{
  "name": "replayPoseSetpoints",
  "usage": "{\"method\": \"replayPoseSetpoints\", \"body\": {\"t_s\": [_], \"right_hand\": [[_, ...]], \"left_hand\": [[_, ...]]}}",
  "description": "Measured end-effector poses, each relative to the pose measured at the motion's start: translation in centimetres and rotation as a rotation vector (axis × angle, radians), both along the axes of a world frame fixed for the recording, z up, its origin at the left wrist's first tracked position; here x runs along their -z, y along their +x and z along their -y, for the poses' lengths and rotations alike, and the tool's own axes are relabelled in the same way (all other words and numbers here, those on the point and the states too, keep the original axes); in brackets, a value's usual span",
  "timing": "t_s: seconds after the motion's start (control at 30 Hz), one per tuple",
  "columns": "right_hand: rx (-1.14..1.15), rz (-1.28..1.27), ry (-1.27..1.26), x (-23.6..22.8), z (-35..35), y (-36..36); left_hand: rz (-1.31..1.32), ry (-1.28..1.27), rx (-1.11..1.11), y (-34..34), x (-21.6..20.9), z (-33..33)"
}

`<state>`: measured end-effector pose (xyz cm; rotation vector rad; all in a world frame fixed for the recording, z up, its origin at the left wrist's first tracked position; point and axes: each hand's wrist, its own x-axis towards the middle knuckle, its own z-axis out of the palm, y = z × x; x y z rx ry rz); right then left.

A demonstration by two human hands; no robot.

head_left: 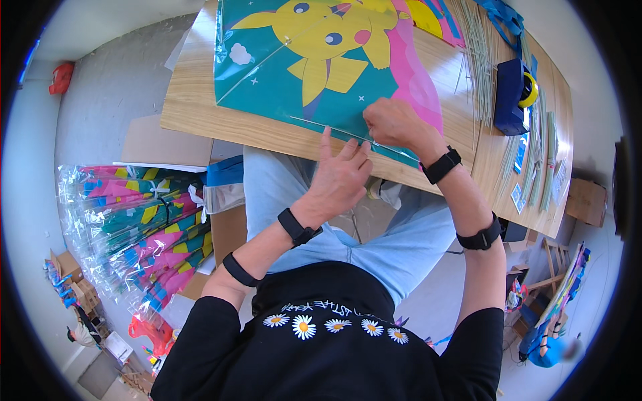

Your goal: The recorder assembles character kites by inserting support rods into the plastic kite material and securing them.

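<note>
A thin kite sheet [261, 93], green and pink with a yellow cartoon figure, lies on the wooden table in front of me. Along its near edge runs a slim pale rod [309, 122]. My left hand [340, 175] rests with fingers spread, the fingertips on the rod and the sheet's edge. Just to its right, my right hand [399, 124] is closed in a pinch above the same edge. Whatever it may grip is hidden by the fingers. Another pale rod [254, 69] crosses the sheet at a slant.
Bundles of thin sticks [479, 60] lie on the table [194, 93] at the right, beside a dark blue tape dispenser [509, 100] with yellow tape. Blue straps [501, 20] lie behind it. Plastic-wrapped folded kites [144, 220] and a cardboard box [227, 237] stand at my left.
</note>
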<state>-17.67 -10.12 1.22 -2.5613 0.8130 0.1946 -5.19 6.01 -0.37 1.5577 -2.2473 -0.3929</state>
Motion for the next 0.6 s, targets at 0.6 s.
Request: {"method": "replayPoseSetpoints", "body": {"t_s": [0.6], "right_hand": [[0.484,0.155,0.044,1.0,-2.5,-2.0]], "left_hand": [[0.058,-0.048,-0.007,-0.5,0.4,0.2]]}}
